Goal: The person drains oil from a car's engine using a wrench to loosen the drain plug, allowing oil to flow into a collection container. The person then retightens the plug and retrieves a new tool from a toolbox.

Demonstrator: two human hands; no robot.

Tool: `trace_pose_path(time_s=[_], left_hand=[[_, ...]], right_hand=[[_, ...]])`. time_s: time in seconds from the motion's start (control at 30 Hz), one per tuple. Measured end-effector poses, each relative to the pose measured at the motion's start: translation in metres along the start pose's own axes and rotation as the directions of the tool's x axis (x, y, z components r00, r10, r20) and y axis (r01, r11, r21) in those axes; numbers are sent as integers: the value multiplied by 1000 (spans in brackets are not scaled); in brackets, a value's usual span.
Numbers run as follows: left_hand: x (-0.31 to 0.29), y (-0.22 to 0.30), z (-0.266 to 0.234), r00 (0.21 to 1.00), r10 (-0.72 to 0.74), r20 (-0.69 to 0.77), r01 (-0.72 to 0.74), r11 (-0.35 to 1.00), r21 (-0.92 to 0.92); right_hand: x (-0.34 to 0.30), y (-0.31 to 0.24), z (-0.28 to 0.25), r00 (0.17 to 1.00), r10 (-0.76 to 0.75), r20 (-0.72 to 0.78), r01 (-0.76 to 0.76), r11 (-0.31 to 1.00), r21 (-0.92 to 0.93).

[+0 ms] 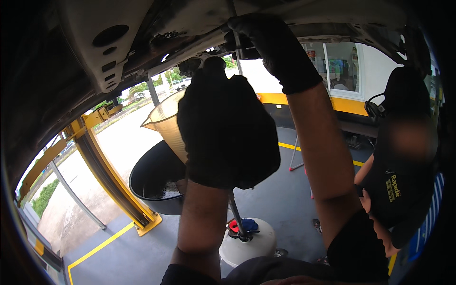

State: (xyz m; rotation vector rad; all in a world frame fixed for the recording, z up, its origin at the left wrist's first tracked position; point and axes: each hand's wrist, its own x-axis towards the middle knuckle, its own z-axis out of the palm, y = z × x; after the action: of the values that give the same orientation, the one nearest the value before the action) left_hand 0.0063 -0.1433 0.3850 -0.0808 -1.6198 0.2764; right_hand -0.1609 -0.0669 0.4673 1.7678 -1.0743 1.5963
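Observation:
My left hand (228, 128), in a black glove, is raised close in front of me, closed, with one finger or thumb pointing up. Its palm side is hidden, so what it holds cannot be seen. Beyond it stands a translucent beige jug (165, 114) with a pointed spout; whether the hand touches the jug does not show. Higher and to the right, my gloved right hand (270, 45) has its fingers curled at a thin metal rod (237, 40) under the vehicle's underside (175, 28). Below the jug is a black drain pan (156, 202) with dark liquid inside.
A white round tank (249, 244) with a pole stands below, red and blue cloths (244, 225) on it. At left rises a yellow lift post (107, 166). A person in dark clothing (399, 175) stands close on the right. A bench (356, 128) lines the wall.

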Motion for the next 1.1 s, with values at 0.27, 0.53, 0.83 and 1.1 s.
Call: trace_pose_path(time_s=[0.27,0.53,0.83,1.1], left_hand=[[15,5,87,850,-496,-177,269,698,-664],[24,10,106,922,-368,-117,211,735,-645],[36,24,119,881,-436,183,457,688,-563],[26,20,115,952,-270,-144,152,825,-544]], right_hand=[[23,11,7,933,-356,55,273,598,-754],[8,-23,-6,999,-20,-26,10,941,-337],[11,-34,-19,990,107,90,-64,921,-385],[11,-46,-14,988,19,154,76,803,-591]])
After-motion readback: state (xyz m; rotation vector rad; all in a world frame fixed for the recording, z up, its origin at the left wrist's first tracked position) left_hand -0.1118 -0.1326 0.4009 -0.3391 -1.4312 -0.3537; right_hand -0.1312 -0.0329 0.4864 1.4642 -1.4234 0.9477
